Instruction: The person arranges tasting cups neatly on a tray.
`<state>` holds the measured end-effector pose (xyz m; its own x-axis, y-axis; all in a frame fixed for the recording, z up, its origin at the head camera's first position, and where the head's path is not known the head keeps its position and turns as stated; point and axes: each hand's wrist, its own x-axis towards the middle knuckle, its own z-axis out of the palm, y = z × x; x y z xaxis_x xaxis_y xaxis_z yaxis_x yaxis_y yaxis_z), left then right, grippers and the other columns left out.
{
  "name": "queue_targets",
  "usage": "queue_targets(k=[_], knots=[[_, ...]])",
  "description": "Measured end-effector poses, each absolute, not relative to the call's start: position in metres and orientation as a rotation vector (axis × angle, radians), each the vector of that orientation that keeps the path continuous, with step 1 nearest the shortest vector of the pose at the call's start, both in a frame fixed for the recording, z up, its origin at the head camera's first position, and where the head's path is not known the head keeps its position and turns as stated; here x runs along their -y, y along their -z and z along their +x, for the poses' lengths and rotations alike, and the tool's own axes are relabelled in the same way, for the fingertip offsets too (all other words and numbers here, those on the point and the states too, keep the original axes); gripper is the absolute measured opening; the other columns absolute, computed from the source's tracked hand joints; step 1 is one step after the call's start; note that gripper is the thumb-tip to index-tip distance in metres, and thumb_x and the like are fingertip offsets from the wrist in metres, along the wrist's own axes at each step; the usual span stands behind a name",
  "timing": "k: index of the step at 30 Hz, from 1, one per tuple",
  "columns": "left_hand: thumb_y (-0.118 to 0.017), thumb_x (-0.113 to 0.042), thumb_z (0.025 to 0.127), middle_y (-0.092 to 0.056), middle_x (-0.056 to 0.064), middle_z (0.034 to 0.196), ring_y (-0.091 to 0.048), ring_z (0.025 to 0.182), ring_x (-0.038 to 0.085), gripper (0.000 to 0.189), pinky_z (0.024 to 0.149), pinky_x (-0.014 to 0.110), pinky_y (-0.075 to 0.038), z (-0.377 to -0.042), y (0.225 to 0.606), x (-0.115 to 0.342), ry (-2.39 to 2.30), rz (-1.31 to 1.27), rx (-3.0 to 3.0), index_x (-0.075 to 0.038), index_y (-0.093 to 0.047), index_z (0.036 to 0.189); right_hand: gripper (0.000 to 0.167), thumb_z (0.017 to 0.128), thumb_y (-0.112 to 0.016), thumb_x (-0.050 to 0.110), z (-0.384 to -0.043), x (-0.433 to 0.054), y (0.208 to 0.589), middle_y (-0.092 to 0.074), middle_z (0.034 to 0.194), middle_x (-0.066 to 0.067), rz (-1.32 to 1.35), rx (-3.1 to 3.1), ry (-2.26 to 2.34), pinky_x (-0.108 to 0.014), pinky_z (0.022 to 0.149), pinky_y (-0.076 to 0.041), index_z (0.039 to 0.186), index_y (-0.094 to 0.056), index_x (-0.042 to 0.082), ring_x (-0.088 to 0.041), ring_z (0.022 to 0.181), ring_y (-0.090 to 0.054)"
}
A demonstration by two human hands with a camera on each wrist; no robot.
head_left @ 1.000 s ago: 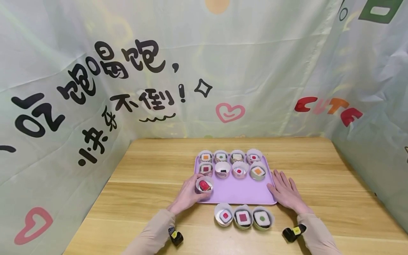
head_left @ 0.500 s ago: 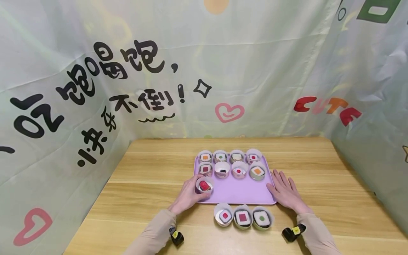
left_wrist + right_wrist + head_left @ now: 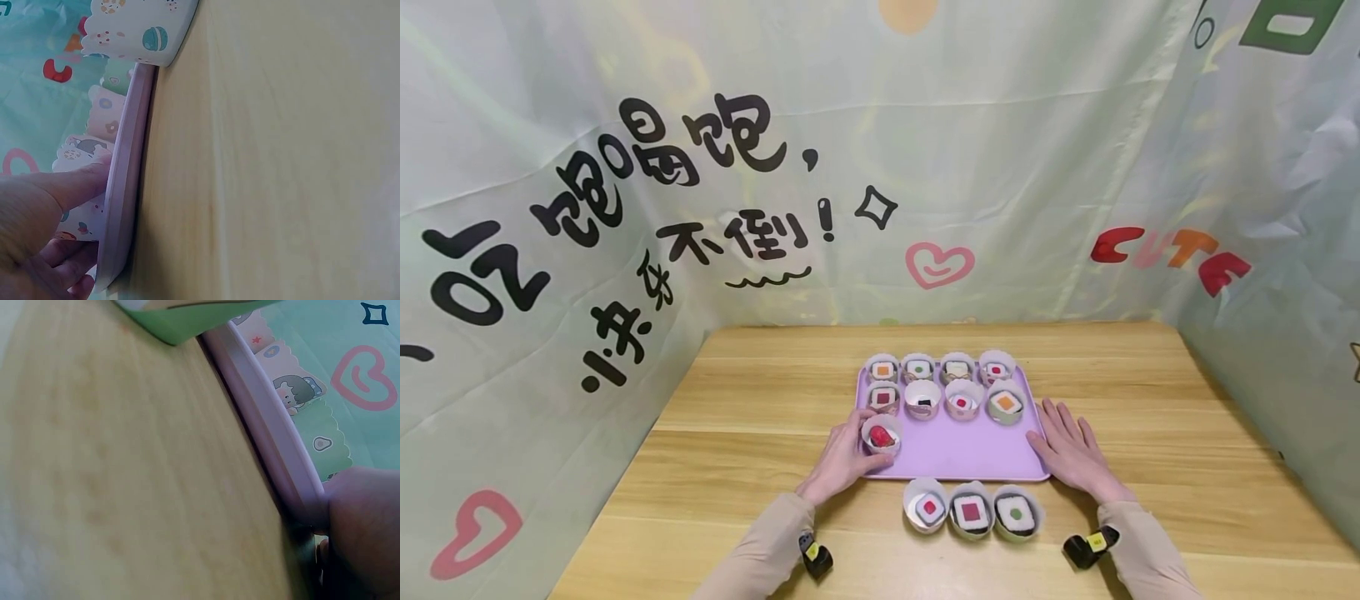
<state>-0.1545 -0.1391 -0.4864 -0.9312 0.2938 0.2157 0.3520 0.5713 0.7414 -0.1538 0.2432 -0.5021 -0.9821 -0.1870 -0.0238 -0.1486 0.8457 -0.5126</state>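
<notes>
In the head view, my left hand (image 3: 841, 460) grips a paper cup (image 3: 892, 423) at the near left corner of the lilac tray (image 3: 962, 454). A red-topped sushi piece (image 3: 881, 436) lies inside that cup. The left wrist view shows my thumb (image 3: 87, 181) on the cup's printed wall (image 3: 82, 215), with other fingers below it. My right hand (image 3: 1072, 452) lies with straight, spread fingers at the tray's right edge, its thumb over the rim. In the right wrist view, part of that hand (image 3: 365, 531) touches the tray rim (image 3: 275, 425).
Two rows of cups with sushi pieces fill the tray's back half, including one with an orange-centred piece (image 3: 1007, 403). Three more cups stand on the wooden table (image 3: 760, 400) before the tray, the middle one holding a red-centred sushi piece (image 3: 972, 513). Printed cloth (image 3: 1022, 167) hangs behind.
</notes>
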Motion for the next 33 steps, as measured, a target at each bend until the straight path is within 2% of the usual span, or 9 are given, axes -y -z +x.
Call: queue_targets(k=[11, 33], knots=[[-0.086, -0.020, 0.079, -0.070, 0.018, 0.124, -0.066, 0.118, 0.029, 0.069, 0.106, 0.048, -0.049, -0.1567, 0.4866, 0.1376, 1.350, -0.504, 2.746, -0.003, -0.044, 0.132, 0.071, 0.107, -0.040, 0.041, -0.1534, -0.2428, 0.5020, -0.010, 0.165, -0.031, -0.265, -2.950, 0.802, -0.069, 0.120, 0.003, 0.156, -0.022, -0.008, -0.052, 0.152, -0.005], [-0.085, -0.019, 0.079, -0.068, 0.020, 0.129, -0.065, 0.121, 0.031, 0.069, 0.108, 0.050, -0.048, -0.1589, 0.4879, 0.1372, 1.363, -0.500, 2.737, -0.004, -0.043, 0.132, 0.071, 0.107, -0.039, 0.041, -0.1535, -0.2423, 0.5011, -0.011, 0.165, -0.031, -0.259, -2.949, 0.805, -0.069, 0.120, 0.003, 0.156, -0.021, -0.008, -0.053, 0.152, -0.005]])
